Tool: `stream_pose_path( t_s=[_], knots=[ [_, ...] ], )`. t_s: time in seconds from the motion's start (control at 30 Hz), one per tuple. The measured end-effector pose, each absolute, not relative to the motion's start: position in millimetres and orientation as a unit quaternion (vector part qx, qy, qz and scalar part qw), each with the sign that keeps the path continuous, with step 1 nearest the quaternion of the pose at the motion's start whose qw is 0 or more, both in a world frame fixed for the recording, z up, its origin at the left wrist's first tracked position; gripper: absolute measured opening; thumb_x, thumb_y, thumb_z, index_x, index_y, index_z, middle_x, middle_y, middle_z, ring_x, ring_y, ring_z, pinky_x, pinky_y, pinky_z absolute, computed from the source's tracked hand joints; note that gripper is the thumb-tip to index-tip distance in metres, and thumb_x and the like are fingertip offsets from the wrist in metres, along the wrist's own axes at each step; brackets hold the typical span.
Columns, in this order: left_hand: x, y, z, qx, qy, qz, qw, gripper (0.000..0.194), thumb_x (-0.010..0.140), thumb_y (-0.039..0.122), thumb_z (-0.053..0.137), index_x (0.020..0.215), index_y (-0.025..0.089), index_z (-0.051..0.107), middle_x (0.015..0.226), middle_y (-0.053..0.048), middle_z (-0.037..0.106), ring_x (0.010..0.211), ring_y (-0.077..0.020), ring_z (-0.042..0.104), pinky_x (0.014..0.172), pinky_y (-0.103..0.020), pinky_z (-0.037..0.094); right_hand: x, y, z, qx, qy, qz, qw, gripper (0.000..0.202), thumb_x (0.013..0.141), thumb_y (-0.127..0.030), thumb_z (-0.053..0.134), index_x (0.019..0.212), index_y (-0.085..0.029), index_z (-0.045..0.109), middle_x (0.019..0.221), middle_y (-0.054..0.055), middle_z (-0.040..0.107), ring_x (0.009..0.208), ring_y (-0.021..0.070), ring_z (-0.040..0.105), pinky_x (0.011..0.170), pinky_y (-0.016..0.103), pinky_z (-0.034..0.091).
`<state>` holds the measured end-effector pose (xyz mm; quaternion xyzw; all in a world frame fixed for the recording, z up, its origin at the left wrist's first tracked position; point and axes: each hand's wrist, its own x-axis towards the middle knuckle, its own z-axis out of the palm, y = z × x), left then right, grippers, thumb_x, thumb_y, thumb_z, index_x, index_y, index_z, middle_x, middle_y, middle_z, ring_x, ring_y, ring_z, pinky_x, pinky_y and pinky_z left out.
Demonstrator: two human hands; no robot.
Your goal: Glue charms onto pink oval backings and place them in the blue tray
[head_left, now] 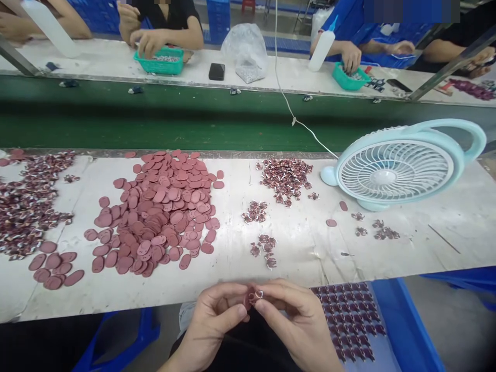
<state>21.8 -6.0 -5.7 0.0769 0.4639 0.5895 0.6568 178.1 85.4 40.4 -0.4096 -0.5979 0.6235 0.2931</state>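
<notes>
Left hand: left hand (215, 318) at 6 o'clock of the view, fingers curled, thumb and forefinger pinched on the small piece (253, 296).
Right hand: right hand (298, 320) just beside it, fingertips closed on the same piece — the two hands meet there.
Small piece: reddish-brown with a pale glint, held below the table edge (194, 297), over the lap; mostly hidden by fingertips, so its long axis and heading cannot be told.
Oval pile: heap of reddish-brown ovals (158, 212) at 11 o'clock of the hands, flat on the table.
Printed bits: small clusters (263, 247) at 12 o'clock; a bigger cluster (285, 178) beyond.
Fan: pale blue fan (395, 170) at 2 o'clock, lying face up.
Tray: sheet of dark pieces in rows (351, 315) at 3 o'clock (partly cut off by the right hand).
</notes>
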Motion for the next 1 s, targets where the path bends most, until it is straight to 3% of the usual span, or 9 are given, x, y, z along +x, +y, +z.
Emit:
stream_pose_path(
  t_s=[0.13, 0.27, 0.53, 1.0],
  knots=[
    [23, -3, -5, 0.077, 0.442, 0.590, 0.671, 0.023, 0.074, 0.024, 0.093, 0.094, 0.024, 0.082, 0.100, -0.004, 0.086, 0.083, -0.0143, 0.075, 0.071, -0.020, 0.057, 180, 84, 40, -0.426, -0.586, 0.636, 0.268, 0.013, 0.085, -0.031, 0.081, 0.094, -0.038, 0.085, 0.083, -0.001, 0.082, 0.071, 0.0157, 0.079, 0.064, 0.018, 0.065],
    [22, 0, -4, 0.089, 0.440, 0.583, 0.677, 0.012, 0.075, 0.023, 0.091, 0.079, 0.021, 0.080, 0.084, -0.002, 0.084, 0.078, -0.0132, 0.072, 0.074, -0.021, 0.054, 185, 86, 40, -0.427, -0.597, 0.635, 0.241, 0.011, 0.085, -0.033, 0.081, 0.095, -0.036, 0.085, 0.082, -0.001, 0.080, 0.070, 0.0137, 0.076, 0.063, 0.018, 0.062],
    [26, 1, -2, 0.110, 0.471, 0.578, 0.657, 0.017, 0.077, 0.031, 0.089, 0.067, 0.019, 0.082, 0.087, -0.007, 0.084, 0.090, -0.0237, 0.074, 0.088, -0.033, 0.054, 180, 90, 37, -0.414, -0.529, 0.699, 0.247, 0.008, 0.085, -0.032, 0.083, 0.092, -0.027, 0.084, 0.084, 0.001, 0.081, 0.071, 0.0152, 0.078, 0.066, 0.022, 0.063],
    [31, 2, 0, 0.120, 0.499, 0.576, 0.636, 0.016, 0.076, 0.034, 0.090, 0.068, 0.021, 0.083, 0.077, -0.003, 0.080, 0.077, -0.0168, 0.069, 0.085, -0.028, 0.057, 183, 80, 28, -0.416, -0.441, 0.747, 0.274, 0.014, 0.081, -0.032, 0.088, 0.091, -0.025, 0.081, 0.082, 0.000, 0.082, 0.074, 0.0140, 0.077, 0.072, 0.022, 0.063]
  ],
)
